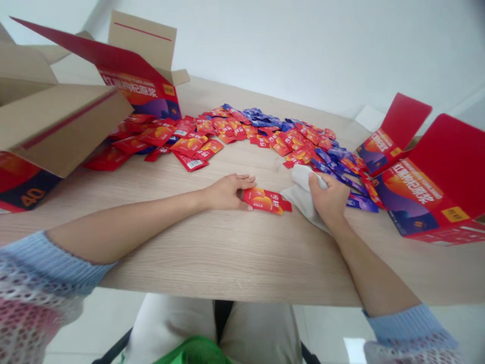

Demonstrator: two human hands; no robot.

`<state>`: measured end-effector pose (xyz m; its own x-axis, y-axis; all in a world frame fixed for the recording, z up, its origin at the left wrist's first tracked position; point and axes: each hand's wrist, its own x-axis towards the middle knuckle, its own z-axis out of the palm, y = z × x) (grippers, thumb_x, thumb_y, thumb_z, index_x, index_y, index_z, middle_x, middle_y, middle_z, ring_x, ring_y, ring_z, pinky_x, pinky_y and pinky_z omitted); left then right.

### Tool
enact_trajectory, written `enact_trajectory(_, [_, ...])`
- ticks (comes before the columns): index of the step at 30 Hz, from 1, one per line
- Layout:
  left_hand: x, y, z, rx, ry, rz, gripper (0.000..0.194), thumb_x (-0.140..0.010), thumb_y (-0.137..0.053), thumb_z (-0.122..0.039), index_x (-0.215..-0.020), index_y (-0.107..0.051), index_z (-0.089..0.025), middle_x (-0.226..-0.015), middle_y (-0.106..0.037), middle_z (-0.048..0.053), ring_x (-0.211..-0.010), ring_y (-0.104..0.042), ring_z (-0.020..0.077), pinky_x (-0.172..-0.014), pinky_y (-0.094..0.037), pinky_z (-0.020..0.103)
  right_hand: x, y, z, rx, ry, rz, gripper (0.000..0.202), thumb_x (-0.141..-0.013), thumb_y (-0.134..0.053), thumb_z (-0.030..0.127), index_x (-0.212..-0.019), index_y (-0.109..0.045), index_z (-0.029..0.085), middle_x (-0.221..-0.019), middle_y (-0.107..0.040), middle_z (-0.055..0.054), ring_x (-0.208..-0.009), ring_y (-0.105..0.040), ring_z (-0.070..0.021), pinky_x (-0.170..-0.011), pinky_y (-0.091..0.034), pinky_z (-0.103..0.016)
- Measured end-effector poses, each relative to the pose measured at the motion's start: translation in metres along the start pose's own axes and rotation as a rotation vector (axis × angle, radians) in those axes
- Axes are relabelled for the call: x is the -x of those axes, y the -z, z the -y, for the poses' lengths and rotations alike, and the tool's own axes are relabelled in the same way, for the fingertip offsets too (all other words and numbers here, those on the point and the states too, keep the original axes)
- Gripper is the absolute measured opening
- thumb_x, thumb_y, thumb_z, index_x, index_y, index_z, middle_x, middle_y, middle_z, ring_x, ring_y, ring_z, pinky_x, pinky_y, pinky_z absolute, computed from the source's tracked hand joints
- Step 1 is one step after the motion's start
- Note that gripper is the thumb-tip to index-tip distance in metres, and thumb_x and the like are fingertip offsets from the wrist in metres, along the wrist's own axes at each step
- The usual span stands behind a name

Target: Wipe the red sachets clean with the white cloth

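Observation:
A red sachet with orange fruit printed on it (pixel 265 200) lies flat on the table in front of me. Its left end is between the thumb and fingers of my left hand (pixel 226 192). Just right of the sachet, my right hand (pixel 329 198) grips a white cloth (pixel 303 189), bunched at the top, with a fold trailing onto the table near the sachet's right end. Beyond my hands, a heap of red sachets (pixel 189 145) and purple sachets (pixel 261 117) spreads in an arc across the table.
Open cardboard boxes stand on the left, a near one (pixel 64 121) and a red one behind it (pixel 140 86). On the right are a large open red box (pixel 428 187) and a smaller one (pixel 382 146). The wooden table (pixel 227 258) ends close to my lap.

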<state>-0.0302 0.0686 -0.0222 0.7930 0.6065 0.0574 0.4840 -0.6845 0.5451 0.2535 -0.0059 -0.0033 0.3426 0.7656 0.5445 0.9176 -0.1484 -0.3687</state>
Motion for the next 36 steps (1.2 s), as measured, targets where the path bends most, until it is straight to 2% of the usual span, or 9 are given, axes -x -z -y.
enact_trajectory(3, [0.001, -0.007, -0.005, 0.019, 0.071, -0.127, 0.085, -0.066, -0.076, -0.055, -0.139, -0.054, -0.017, -0.146, -0.049, 0.01, -0.139, -0.038, 0.0285, -0.116, -0.023, 0.038, 0.004, 0.017, 0.025, -0.027, 0.075, 0.014, 0.046, -0.092, -0.045, 0.048, -0.107, -0.074, 0.016, -0.095, -0.075, -0.011, -0.085, -0.068, -0.0268, -0.077, -0.048, -0.035])
enact_trajectory(7, [0.002, -0.01, -0.014, -0.049, 0.216, -0.217, 0.087, -0.056, -0.076, -0.068, -0.131, -0.062, -0.025, -0.148, -0.047, 0.006, -0.143, -0.027, 0.0374, -0.117, -0.015, 0.053, 0.021, 0.032, 0.075, -0.004, 0.328, -0.026, 0.041, -0.095, -0.044, 0.043, -0.113, -0.07, 0.018, -0.109, -0.07, -0.011, -0.098, -0.064, -0.026, -0.085, -0.046, -0.034])
enact_trajectory(10, [0.0, -0.006, -0.015, -0.14, 0.288, -0.174, 0.084, -0.056, -0.077, -0.066, -0.129, -0.063, -0.027, -0.155, -0.036, 0.007, -0.146, -0.019, 0.0382, -0.117, -0.012, 0.055, 0.039, 0.014, 0.099, 0.076, 0.585, 0.137, 0.033, -0.094, -0.047, 0.04, -0.112, -0.07, 0.024, -0.109, -0.066, -0.01, -0.097, -0.06, -0.025, -0.077, -0.045, -0.033])
enact_trajectory(13, [-0.002, 0.0, -0.011, -0.22, 0.243, -0.078, 0.076, -0.064, -0.071, -0.065, -0.133, -0.058, -0.034, -0.157, -0.032, 0.004, -0.146, -0.016, 0.0391, -0.116, -0.011, 0.06, 0.048, -0.013, 0.099, 0.044, 0.77, 0.349, 0.031, -0.092, -0.052, 0.036, -0.112, -0.068, 0.021, -0.108, -0.062, -0.01, -0.093, -0.058, -0.0233, -0.073, -0.045, -0.032])
enact_trajectory(18, [-0.003, 0.009, -0.011, -0.191, 0.265, 0.019, 0.076, -0.066, -0.067, -0.07, -0.135, -0.054, -0.041, -0.16, -0.025, 0.002, -0.148, -0.01, 0.0366, -0.113, -0.006, 0.064, 0.04, -0.021, 0.075, -0.11, 0.702, 0.473, 0.03, -0.092, -0.054, 0.042, -0.11, -0.07, 0.024, -0.111, -0.061, -0.006, -0.095, -0.06, -0.0196, -0.074, -0.046, -0.03])
enact_trajectory(24, [-0.005, 0.011, -0.009, -0.205, 0.291, 0.007, 0.079, -0.06, -0.069, -0.076, -0.131, -0.056, -0.044, -0.159, -0.027, 0.0, -0.147, -0.016, 0.0374, -0.11, -0.008, 0.069, 0.027, -0.017, 0.056, -0.067, 0.473, 0.427, 0.028, -0.088, -0.057, 0.039, -0.107, -0.074, 0.028, -0.107, -0.063, -0.004, -0.086, -0.062, -0.0184, -0.069, -0.044, -0.03])
enact_trajectory(29, [0.005, -0.002, -0.008, -0.295, 0.203, -0.178, 0.09, -0.067, -0.059, -0.081, -0.138, -0.053, -0.026, -0.151, -0.043, 0.008, -0.14, -0.034, 0.0352, -0.112, -0.022, 0.059, 0.019, -0.022, 0.043, -0.18, 0.492, 0.417, 0.025, -0.087, -0.058, 0.039, -0.096, -0.076, 0.024, -0.1, -0.067, -0.004, -0.083, -0.063, -0.0179, -0.07, -0.043, -0.03])
enact_trajectory(33, [0.011, -0.008, -0.017, -0.414, 0.042, -0.413, 0.084, -0.075, -0.057, -0.074, -0.131, -0.058, -0.011, -0.142, -0.052, 0.017, -0.136, -0.039, 0.0346, -0.111, -0.031, 0.051, 0.006, -0.007, 0.026, -0.256, 0.502, 0.204, 0.029, -0.091, -0.054, 0.038, -0.094, -0.075, 0.019, -0.086, -0.069, -0.005, -0.079, -0.063, -0.0195, -0.07, -0.043, -0.03])
enact_trajectory(36, [0.01, -0.007, -0.021, -0.45, -0.203, -0.362, 0.078, -0.085, -0.05, -0.064, -0.138, -0.049, -0.008, -0.146, -0.046, 0.019, -0.143, -0.028, 0.0325, -0.113, -0.028, 0.049, -0.008, 0.011, 0.012, -0.203, 0.397, -0.051, 0.033, -0.092, -0.052, 0.04, -0.086, -0.074, 0.016, -0.077, -0.066, -0.006, -0.071, -0.06, -0.0199, -0.065, -0.041, -0.032])
